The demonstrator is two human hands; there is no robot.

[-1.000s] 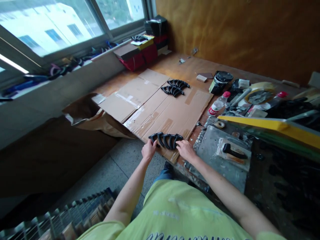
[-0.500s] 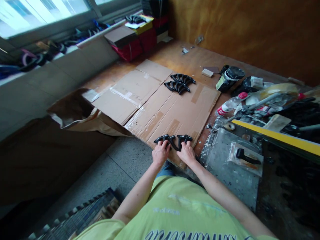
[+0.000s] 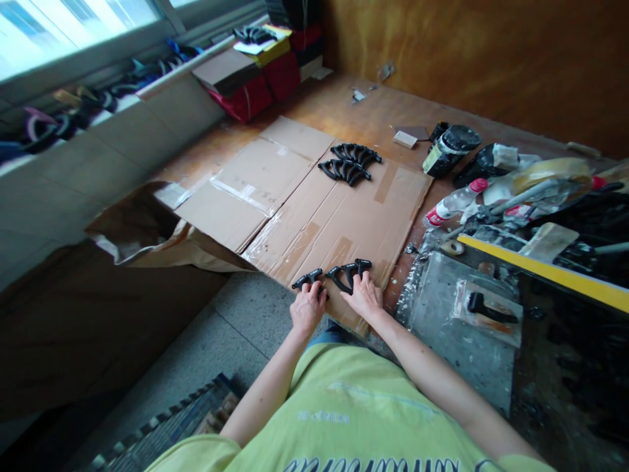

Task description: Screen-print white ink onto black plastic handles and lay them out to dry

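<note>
Several black, curved, T-shaped handles (image 3: pixel 340 278) lie along the near edge of a flattened cardboard sheet (image 3: pixel 366 216). My left hand (image 3: pixel 308 308) is closed on the handles at the left of this row, with its fingers covering their lower parts. On the right, my right hand (image 3: pixel 363 296) has its fingers closed round a black handle at the row's end. A gap separates the left handles from those on the right. Farther back on the cardboard, more black handles (image 3: pixel 350 162) are laid in two neat rows.
To the right stand a black-stained tub (image 3: pixel 455 149) and a red-capped bottle (image 3: pixel 455 203), beside clutter and a yellow-edged board (image 3: pixel 545 269). A single black handle (image 3: pixel 491 308) lies on a grey plate (image 3: pixel 457 354). Red boxes (image 3: pixel 246 98) sit by the window; a paper sack (image 3: pixel 167 246) hangs at left.
The near handles stood close together in one row; they are now split into left and right groups. My hands moved from the row's ends onto the handles, and the view shifted.
</note>
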